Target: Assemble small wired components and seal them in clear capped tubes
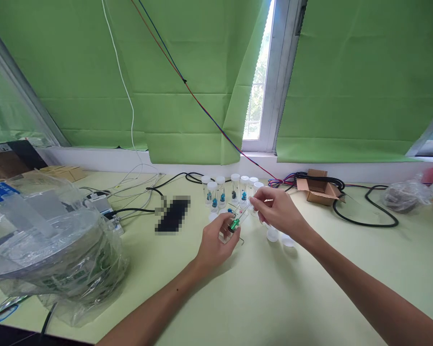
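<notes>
My left hand (218, 238) is clamped on a small green piece (234, 225), thumb against fingers, above the table (260, 298); my right hand (274, 204) pinches a thin rod (244, 211) that slants down to it; whether the rod is seated in the piece, I cannot tell. I judge the step in hand to be close work where the two meet; the next move calls for a firm left hold and a light right pinch along the rod's line. Capped tubes (235, 186) stand just beyond my fingers, easily knocked; white caps (273, 234) sit below my right hand; the widest room is toward me, between my forearms.
</notes>
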Tool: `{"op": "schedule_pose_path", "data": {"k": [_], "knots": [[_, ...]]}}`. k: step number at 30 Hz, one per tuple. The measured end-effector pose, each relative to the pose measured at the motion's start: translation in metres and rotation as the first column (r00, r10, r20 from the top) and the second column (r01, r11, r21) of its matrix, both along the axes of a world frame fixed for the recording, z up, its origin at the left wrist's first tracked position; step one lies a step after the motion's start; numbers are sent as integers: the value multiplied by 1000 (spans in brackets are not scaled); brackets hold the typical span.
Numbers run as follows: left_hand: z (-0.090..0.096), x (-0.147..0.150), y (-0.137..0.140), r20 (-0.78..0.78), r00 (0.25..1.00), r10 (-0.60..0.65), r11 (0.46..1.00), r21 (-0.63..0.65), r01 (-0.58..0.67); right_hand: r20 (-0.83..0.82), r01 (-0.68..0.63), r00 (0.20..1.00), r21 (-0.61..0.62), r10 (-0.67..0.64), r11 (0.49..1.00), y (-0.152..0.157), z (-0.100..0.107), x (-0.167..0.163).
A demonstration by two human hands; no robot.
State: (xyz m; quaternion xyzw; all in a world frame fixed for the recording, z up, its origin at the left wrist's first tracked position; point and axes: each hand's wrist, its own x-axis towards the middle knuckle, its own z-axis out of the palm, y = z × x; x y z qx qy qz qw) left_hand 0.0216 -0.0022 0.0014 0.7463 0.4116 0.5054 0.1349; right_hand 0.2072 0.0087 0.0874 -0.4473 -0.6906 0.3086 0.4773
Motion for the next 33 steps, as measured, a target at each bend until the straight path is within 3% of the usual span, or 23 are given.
{"op": "schedule_pose_path", "data": {"k": [33], "knots": [[-6,-3,3,-45,999,16,1000,27,-15,100,-56,993,-20,58,998,4,-8,-1]]}}
